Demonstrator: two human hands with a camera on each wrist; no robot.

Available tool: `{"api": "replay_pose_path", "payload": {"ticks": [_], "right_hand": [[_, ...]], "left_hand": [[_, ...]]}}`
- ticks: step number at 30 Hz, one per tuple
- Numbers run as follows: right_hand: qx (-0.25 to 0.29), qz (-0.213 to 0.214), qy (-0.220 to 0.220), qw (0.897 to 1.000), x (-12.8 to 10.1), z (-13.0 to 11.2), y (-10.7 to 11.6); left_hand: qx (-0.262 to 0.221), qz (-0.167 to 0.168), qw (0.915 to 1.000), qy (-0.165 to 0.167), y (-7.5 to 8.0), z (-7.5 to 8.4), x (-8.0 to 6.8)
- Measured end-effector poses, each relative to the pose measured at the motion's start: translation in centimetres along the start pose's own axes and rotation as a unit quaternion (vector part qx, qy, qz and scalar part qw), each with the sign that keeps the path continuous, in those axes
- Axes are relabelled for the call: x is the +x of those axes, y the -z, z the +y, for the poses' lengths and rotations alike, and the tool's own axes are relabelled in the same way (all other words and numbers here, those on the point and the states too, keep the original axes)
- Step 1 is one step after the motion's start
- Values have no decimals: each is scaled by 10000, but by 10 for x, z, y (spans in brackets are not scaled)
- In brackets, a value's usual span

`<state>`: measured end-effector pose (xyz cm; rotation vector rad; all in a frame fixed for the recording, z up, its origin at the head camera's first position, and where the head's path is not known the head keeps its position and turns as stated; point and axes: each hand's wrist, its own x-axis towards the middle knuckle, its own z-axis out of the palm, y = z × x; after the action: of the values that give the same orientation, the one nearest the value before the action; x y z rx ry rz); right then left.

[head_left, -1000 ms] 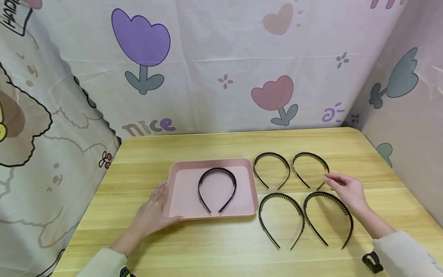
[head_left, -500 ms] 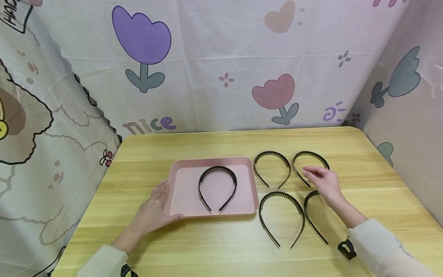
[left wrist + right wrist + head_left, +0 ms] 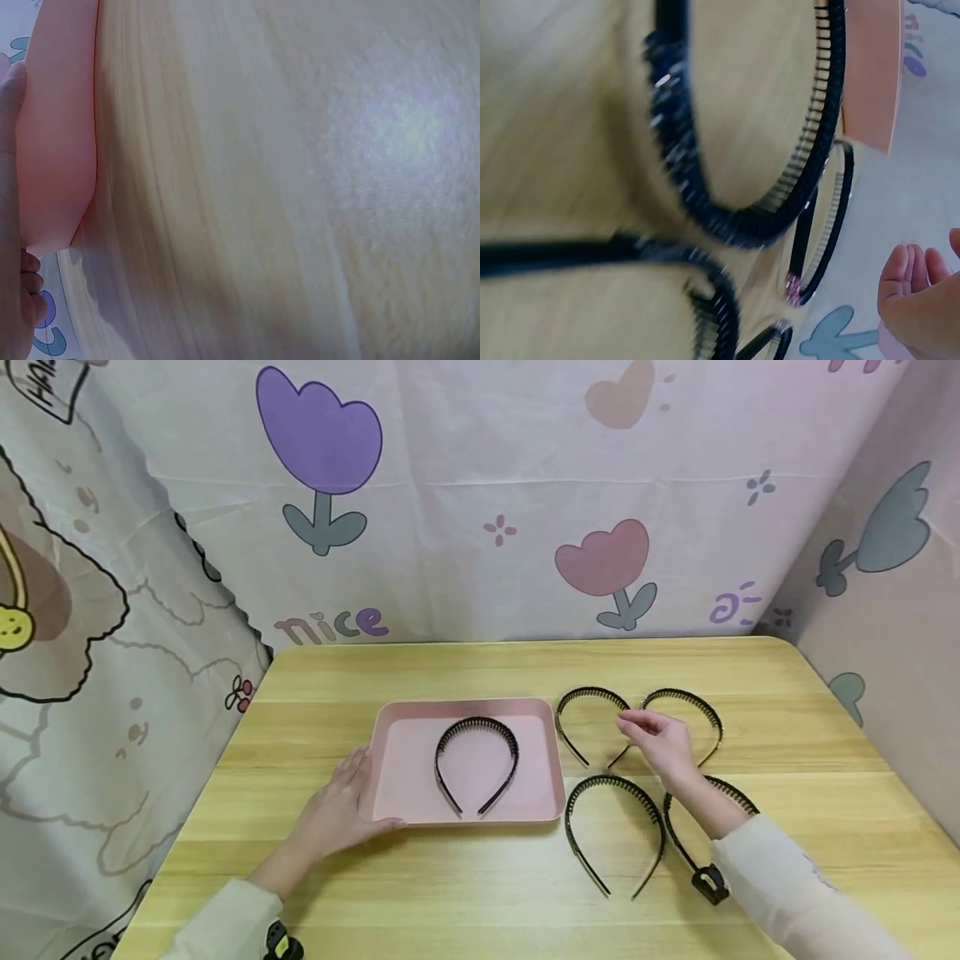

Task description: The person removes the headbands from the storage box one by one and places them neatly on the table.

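My left hand (image 3: 337, 806) grips the left end of a pink tray (image 3: 399, 760), fingers along its side and thumb at the front corner. One black toothed headband (image 3: 477, 722) lies in the tray. My right hand (image 3: 663, 747) hovers at the right arm of the back-left headband (image 3: 592, 692), fingertips overlapping it in the head view. Its fingers are loosely curled with nothing between them in the right wrist view. Beside it lie the back-right headband (image 3: 682, 695), front-left headband (image 3: 615, 781) and front-right headband (image 3: 731, 789), the last partly hidden by my forearm.
The wooden table (image 3: 465, 893) carries the tray, with the headbands close along its right side. A printed curtain (image 3: 450, 560) hangs behind the table and at both sides. A black strap piece (image 3: 709, 885) hangs at the right cuff.
My right hand has moved left, from beside the back-right headband across to the back-left one. The left hand stays on the tray, and the headbands lie where they were.
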<state>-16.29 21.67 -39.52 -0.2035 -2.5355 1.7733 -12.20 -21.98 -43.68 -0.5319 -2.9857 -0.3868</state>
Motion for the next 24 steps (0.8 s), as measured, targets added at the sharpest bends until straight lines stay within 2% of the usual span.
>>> {"api": "replay_pose_path", "payload": {"ticks": [9,24], "right_hand": [[232,-135,31,9996,6,-11,-27],[471,-196,66,9987,16,-22,-80]], "left_hand": [[50,-187,9998,108,4,2,0],[101,-244,9996,133,5,3,0]]}}
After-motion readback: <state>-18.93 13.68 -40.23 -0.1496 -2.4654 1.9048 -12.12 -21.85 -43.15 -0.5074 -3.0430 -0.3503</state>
